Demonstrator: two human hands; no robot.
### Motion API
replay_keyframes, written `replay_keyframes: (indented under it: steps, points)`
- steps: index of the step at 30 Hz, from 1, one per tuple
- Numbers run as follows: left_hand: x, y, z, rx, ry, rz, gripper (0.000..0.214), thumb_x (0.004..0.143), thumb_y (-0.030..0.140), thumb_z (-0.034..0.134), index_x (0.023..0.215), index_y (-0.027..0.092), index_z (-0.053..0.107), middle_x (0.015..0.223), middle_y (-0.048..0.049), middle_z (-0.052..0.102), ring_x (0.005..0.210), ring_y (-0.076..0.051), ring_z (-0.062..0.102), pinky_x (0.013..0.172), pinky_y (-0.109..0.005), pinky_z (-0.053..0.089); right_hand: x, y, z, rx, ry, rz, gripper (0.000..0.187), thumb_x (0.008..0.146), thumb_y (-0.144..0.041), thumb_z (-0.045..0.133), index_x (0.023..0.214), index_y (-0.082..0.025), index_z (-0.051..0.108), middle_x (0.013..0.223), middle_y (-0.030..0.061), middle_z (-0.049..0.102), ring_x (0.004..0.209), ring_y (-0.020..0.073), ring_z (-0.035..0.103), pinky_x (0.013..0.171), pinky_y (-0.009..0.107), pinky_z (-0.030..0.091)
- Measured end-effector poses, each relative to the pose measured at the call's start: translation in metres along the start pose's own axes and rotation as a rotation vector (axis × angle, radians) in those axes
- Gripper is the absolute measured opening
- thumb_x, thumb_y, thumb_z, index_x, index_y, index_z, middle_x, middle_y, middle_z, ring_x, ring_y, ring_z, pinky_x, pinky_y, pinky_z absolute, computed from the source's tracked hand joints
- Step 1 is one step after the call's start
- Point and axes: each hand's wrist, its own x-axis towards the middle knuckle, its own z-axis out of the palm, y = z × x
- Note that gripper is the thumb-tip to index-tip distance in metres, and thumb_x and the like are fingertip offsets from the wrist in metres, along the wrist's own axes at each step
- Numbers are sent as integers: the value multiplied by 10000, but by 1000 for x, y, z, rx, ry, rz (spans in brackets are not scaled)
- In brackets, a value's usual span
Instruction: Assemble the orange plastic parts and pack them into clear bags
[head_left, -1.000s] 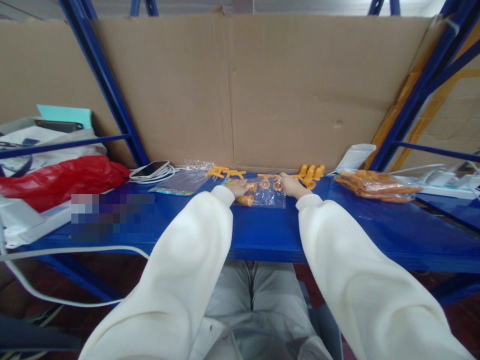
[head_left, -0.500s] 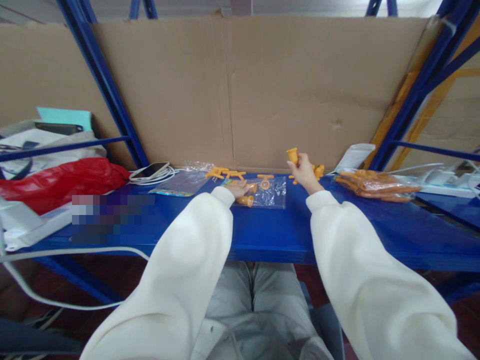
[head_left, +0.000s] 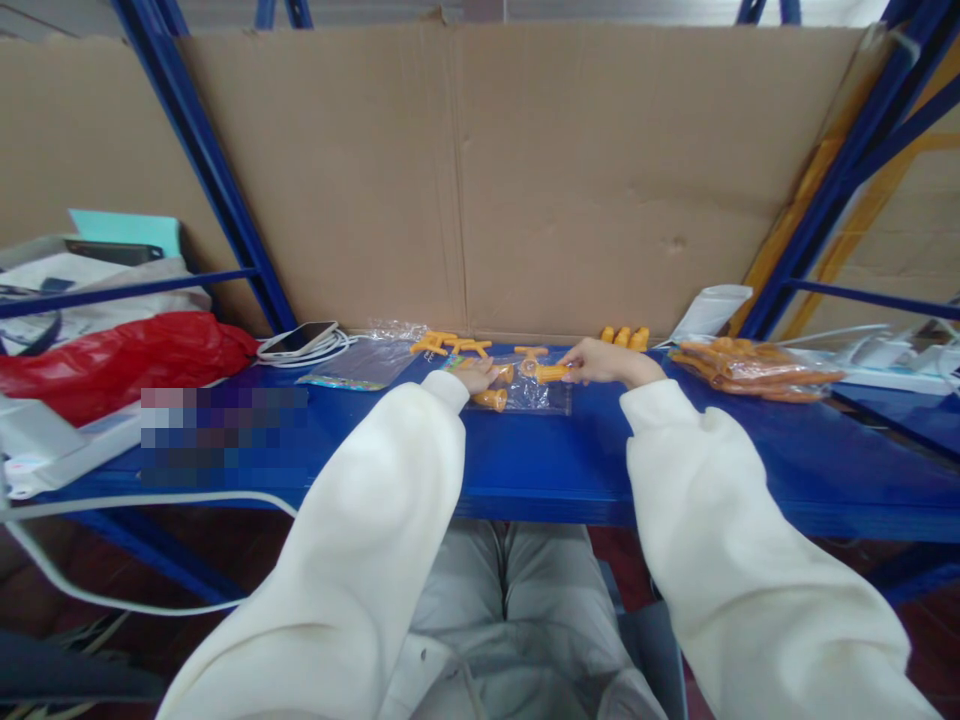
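My right hand (head_left: 601, 361) is closed on an orange trumpet-shaped plastic piece (head_left: 553, 373), held sideways over the right part of a clear plastic bag (head_left: 536, 402). My left hand (head_left: 474, 377) rests at the bag's left end with its fingers closed; what they grip is hidden. Beside those fingers lie two more flared orange pieces, an upper one (head_left: 505, 374) and a lower one (head_left: 491, 400). Behind the bag is an orange T-shaped piece (head_left: 530, 351). Several T-shaped pieces (head_left: 450, 344) lie beyond my left hand.
Several orange pieces (head_left: 625, 338) stand by the cardboard wall (head_left: 555, 180). A filled bag of orange parts (head_left: 750, 370) lies at right, near a white power strip (head_left: 900, 372). Leftward are a flat clear bag (head_left: 360, 365), a phone (head_left: 304, 338) with cable, and a red bag (head_left: 135, 360).
My right hand has moved left and down, bringing the orange trumpet-shaped piece from near the back wall to over the clear bag and tipping it sideways. My left hand has stayed put.
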Motion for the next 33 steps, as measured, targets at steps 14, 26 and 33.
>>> replay_keyframes:
  steps: [14, 26, 33]
  points:
    - [-11, 7, -6, -213, 80, -96, 642, 1016, 422, 172, 1607, 170, 167, 1649, -99, 289, 1524, -213, 274, 1235, -384, 226, 7, -29, 31, -234, 297, 1, 253, 896, -227, 605, 1111, -171, 727, 1093, 113, 772, 1021, 249, 712, 852, 309, 479]
    - [-11, 7, -5, -215, 113, -49, 626, 1011, 394, 147, 1594, 177, 209, 1656, -75, 247, 1532, -182, 244, 1245, -376, 198, 1, -38, 33, -239, 275, 123, 354, 962, -336, 515, 1252, -290, 711, 1255, 94, 725, 1192, 307, 644, 949, 399, 391]
    - [-11, 8, -6, -206, 128, -54, 641, 1001, 420, 149, 1597, 208, 248, 1644, -18, 294, 1533, -147, 231, 1233, -278, 203, 4, -40, 39, -345, 157, 52, 352, 951, -295, 458, 1181, -214, 712, 1164, 139, 751, 1129, 325, 650, 890, 387, 301]
